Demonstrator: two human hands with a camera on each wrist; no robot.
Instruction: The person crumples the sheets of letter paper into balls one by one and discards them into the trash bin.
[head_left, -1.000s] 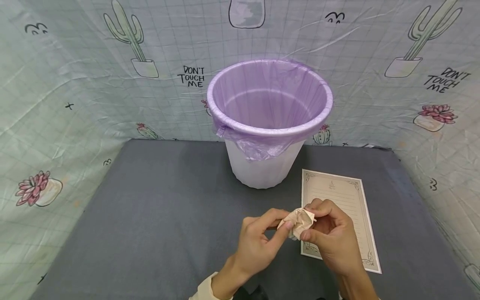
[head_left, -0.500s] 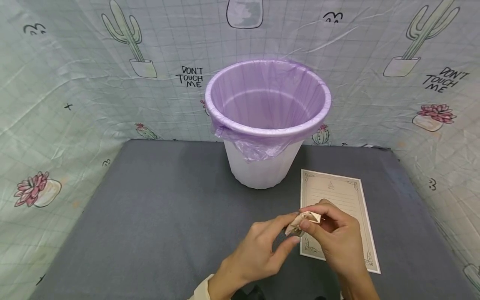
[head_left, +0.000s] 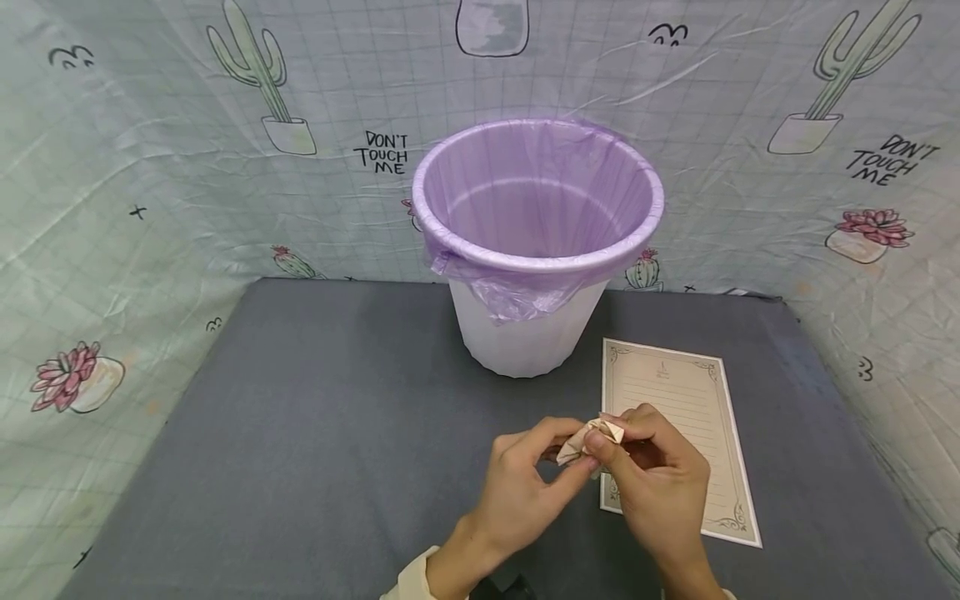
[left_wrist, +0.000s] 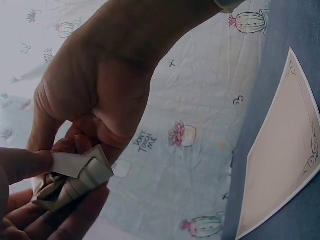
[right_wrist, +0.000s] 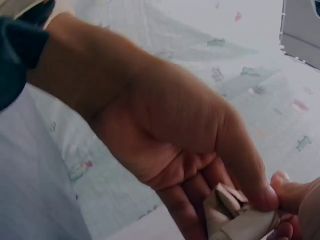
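Head | crumpled paper [head_left: 573, 447] between left fingers [head_left: 546, 433] and right fingers [head_left: 660, 429] | both sets pinching it

The right hand [head_left: 663, 483] has moved its thumb further over the crumpled paper [head_left: 574, 447].

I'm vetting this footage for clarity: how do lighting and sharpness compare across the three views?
Head view: mostly even light, lettering on the backdrop readable, soft glare on the liner; left wrist view: left hand dark against brighter backdrop, crumpled paper shadowed inside; right wrist view: backdrop prints blurred.
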